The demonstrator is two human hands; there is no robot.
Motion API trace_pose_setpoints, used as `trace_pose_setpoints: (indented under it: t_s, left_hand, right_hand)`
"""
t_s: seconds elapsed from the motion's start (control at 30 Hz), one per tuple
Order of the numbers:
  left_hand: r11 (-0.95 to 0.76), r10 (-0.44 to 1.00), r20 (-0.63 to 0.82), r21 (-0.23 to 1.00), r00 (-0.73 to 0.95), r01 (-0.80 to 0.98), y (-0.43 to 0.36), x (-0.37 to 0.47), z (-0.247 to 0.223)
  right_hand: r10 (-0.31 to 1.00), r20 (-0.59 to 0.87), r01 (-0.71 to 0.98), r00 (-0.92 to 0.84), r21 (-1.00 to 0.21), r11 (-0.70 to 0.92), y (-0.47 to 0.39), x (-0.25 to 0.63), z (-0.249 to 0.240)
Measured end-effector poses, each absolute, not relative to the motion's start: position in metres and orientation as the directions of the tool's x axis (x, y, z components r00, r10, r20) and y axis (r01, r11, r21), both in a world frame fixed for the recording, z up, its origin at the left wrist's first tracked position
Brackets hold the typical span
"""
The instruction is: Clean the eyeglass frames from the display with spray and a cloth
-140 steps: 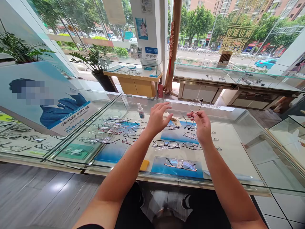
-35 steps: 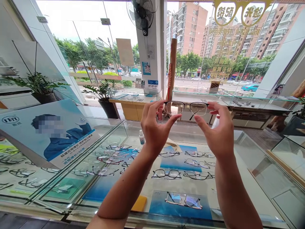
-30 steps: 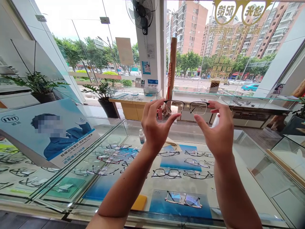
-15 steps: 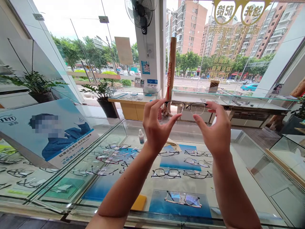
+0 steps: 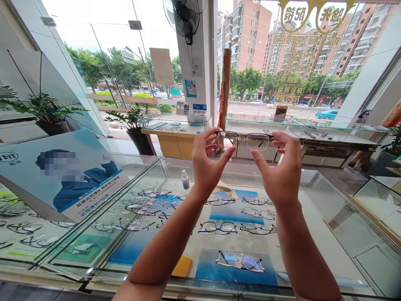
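Note:
A pair of eyeglasses (image 5: 257, 142) with a dark upper rim and clear lenses is held up level above the counter. My left hand (image 5: 209, 156) grips its left end between thumb and fingers. At the other end, the fingers and thumb of my right hand (image 5: 280, 161) are closed on the frame. Below my arms, several more glasses lie in the glass display case, among them a pair with bluish lenses (image 5: 240, 261) on a blue card (image 5: 206, 271).
A small white spray bottle (image 5: 185, 180) stands on the case behind my left forearm. A large poster board (image 5: 94, 184) leans at the left. An orange-yellow object (image 5: 182, 266) lies near the front edge. Potted plants (image 5: 138, 129) and further display counters (image 5: 171, 144) stand by the windows.
The eyeglasses have tilted slightly, so both lenses and the upper rim show more fully. Both hands have shifted a little and still hold the frame.

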State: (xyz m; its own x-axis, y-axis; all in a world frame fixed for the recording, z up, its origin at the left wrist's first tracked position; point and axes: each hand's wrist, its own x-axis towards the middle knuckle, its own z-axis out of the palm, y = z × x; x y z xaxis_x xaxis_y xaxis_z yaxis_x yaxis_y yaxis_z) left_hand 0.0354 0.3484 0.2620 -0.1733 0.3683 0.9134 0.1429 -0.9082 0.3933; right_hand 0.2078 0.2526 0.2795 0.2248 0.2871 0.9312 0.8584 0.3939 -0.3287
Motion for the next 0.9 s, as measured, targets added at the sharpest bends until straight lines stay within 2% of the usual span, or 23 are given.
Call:
trace_pose_setpoints:
  t_s: [0.2,0.57,0.9]
  left_hand:
    - [-0.889,0.444,0.884,0.455,-0.15,0.054,0.354,0.04,0.256]
    - [-0.85,0.508,0.845,0.523,-0.167,0.061,0.352,0.045,0.251]
    - [-0.849,0.477,0.844,0.514,-0.245,0.119,0.351,0.046,0.251]
  right_hand:
    - [0.311,0.92,0.842,0.238,-0.355,0.407,0.251,0.205,0.281]
    - [0.34,0.915,0.858,0.218,-0.346,0.381,0.25,0.204,0.281]
    - [0.345,0.92,0.871,0.186,-0.316,0.375,0.248,0.203,0.282]
